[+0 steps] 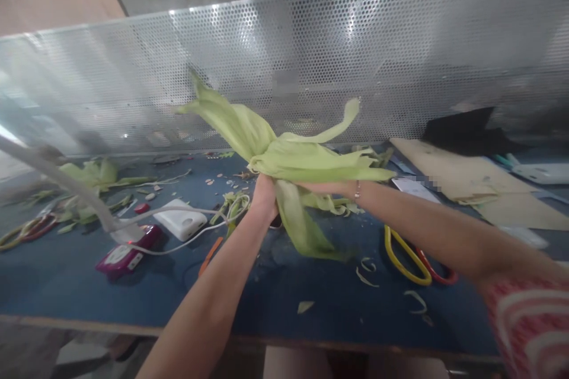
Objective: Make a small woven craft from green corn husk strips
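A spread bundle of pale green corn husks (311,160) is held up above the blue table, its long leaves fanning out to both sides and one hanging down. My left hand (265,192) is closed around its base from below, with the fingers mostly hidden. Behind the right-hand leaves, my right hand (320,188) reaches in against the bundle; its fingers are covered by the husks. Under the right forearm lie scissors with yellow and red handles (406,257). Small husk scraps (305,307) are scattered on the tabletop below the bundle.
On the left are a purple power strip (128,251), a white power bank (180,219) with a cable, more husks (95,174) and another pair of scissors (33,228). A perforated metal screen (377,59) closes the back. At right lie cardboard (457,172) and a phone (415,188).
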A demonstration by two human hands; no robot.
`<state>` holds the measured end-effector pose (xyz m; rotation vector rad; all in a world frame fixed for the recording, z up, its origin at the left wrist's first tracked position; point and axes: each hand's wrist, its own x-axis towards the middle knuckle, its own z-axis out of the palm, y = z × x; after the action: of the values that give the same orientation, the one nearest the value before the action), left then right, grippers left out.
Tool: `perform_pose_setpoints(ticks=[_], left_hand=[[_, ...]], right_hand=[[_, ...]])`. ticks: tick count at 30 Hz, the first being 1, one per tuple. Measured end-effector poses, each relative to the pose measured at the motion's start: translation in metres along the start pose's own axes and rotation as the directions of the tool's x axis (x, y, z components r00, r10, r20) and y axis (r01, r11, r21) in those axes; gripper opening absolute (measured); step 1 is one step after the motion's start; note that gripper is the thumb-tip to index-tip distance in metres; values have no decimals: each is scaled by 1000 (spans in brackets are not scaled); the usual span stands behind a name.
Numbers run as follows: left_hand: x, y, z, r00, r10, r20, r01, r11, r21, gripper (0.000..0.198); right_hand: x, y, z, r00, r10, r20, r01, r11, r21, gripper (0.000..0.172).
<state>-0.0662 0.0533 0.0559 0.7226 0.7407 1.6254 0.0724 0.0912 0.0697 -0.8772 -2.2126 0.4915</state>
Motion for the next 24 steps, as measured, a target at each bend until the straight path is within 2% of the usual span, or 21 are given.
perform_pose_setpoints(ticks=[4, 8, 11, 14, 19, 22, 24], left_hand=[[0, 5, -1, 989, -144, -27, 144, 990, 1, 39], [4, 7, -7, 965, -260, 37, 260, 965, -10, 49], [4, 7, -10, 953, -299, 52, 300, 954, -2, 57], [1, 8, -9, 956, -290, 33, 290, 957, 3, 59], [-5, 11, -3, 954, -296, 42, 298, 952, -66, 60], [-4, 10, -5, 968, -251, 16, 251, 964, -91, 60], [-2, 7, -7, 970, -241, 23, 242, 966, -97, 62]], right_hand=[[1, -7, 2, 987, -50, 152, 46, 998, 30, 31], [5, -12, 5, 974, -105, 201, 104, 994, 18, 33], [7, -10, 10, 981, -116, 158, 121, 992, -28, 32], [5, -8, 16, 984, -146, 98, 149, 988, -24, 30], [1, -11, 21, 995, -104, -1, 103, 987, 123, 32], [2, -13, 20, 999, -52, 4, 51, 982, 181, 34], [3, -13, 18, 997, -80, 20, 78, 993, 91, 34]])
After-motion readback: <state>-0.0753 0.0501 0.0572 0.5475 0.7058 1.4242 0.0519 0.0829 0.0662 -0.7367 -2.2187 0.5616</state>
